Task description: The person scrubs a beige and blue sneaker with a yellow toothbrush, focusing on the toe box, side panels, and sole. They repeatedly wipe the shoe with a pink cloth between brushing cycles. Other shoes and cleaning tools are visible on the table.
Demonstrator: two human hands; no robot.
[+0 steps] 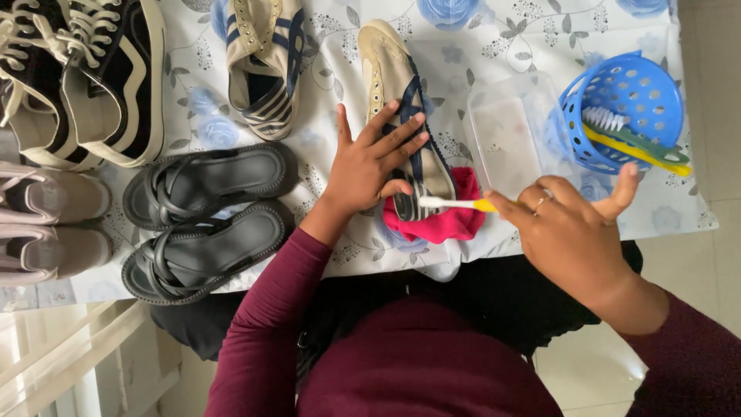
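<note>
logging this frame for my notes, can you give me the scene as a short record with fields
left hand: left hand pressed flat on a cream sneaker with navy stripes
right hand: right hand holds a toothbrush, bristles at the sneaker's toe
under sneaker: pink cloth
surface: table with blue floral cover
right of sneaker: clear tub; blue basket holding brushes
left of sneaker: matching sneaker, black sandals, black sneakers

black-and-white sneakers (pixel 85 77) cut off at upper left edge; pale shoes (pixel 46 224) cropped at left edge; toothbrush (pixel 455 204) handle hidden inside right hand (pixel 575 232); pink cloth (pixel 448 220) partly covered by striped shoe (pixel 405 116), itself partly under left hand (pixel 370 166).
</note>
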